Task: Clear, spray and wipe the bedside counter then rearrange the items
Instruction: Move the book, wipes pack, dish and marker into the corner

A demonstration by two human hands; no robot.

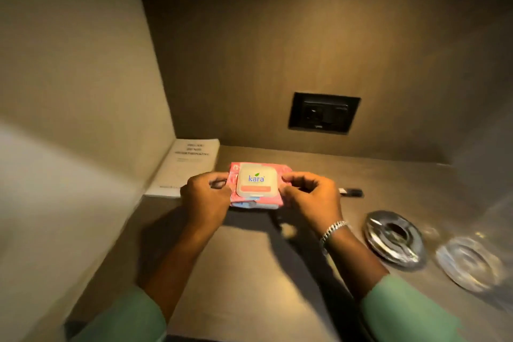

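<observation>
A pink pack of wet wipes [256,183] with a beige flip lid is held over the middle of the bedside counter [249,272]. My left hand [206,198] grips its left end and my right hand [312,198] grips its right end. The lid is closed and faces up. I cannot tell whether the pack's underside touches the counter. A silver bracelet sits on my right wrist.
A white booklet [186,169] lies at the back left corner against the side wall. A small dark stick-like object [352,192] lies behind my right hand. A shiny metal ashtray [394,239] and a glass dish [469,264] sit at the right. A black wall socket [323,113] is behind.
</observation>
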